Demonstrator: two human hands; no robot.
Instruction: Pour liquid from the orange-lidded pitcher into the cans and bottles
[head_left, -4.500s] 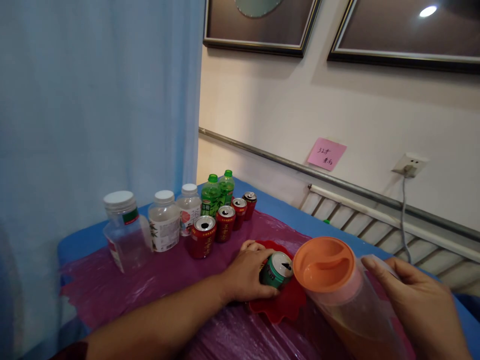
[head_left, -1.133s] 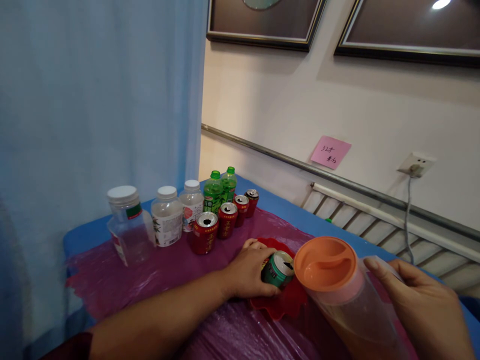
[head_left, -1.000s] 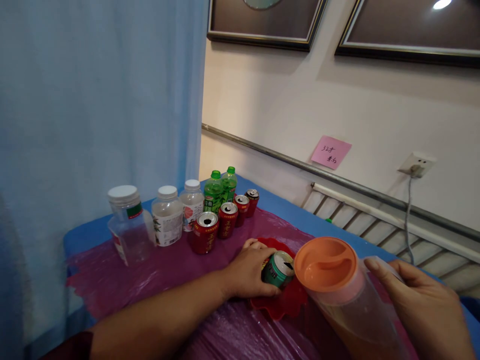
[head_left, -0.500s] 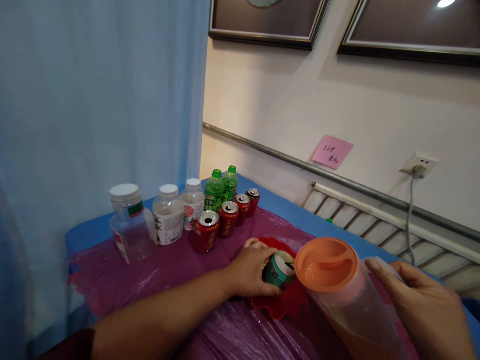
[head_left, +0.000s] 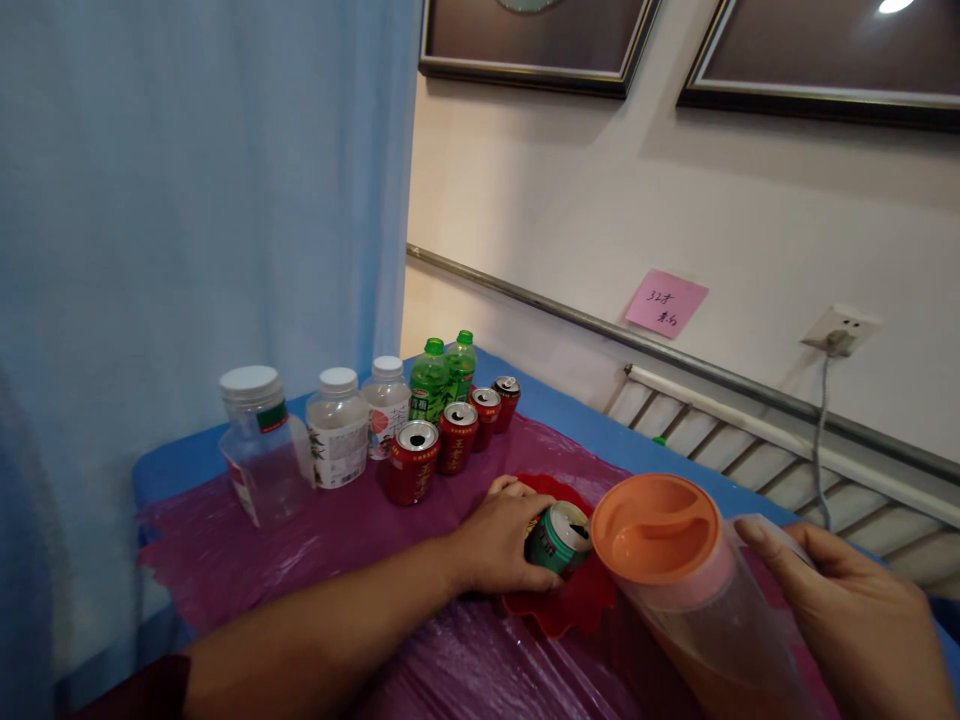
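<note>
My left hand (head_left: 504, 540) is wrapped round a green can (head_left: 559, 538), which leans to the right over a red scalloped dish (head_left: 559, 615). The can's opened top faces the spout side of a clear pitcher with an orange lid (head_left: 656, 530). My right hand (head_left: 862, 600) grips the pitcher by its handle and holds it tilted toward the can. Brownish liquid shows inside the pitcher. Lid and can rim appear very close; whether they touch, I cannot tell.
Red cans (head_left: 412, 463), two green bottles (head_left: 430, 383) and clear white-capped bottles (head_left: 337, 430) stand at the back left on purple plastic sheeting (head_left: 337, 540). A blue curtain (head_left: 202, 200) hangs at left. A pipe (head_left: 562, 310) and radiator (head_left: 720, 430) run along the wall.
</note>
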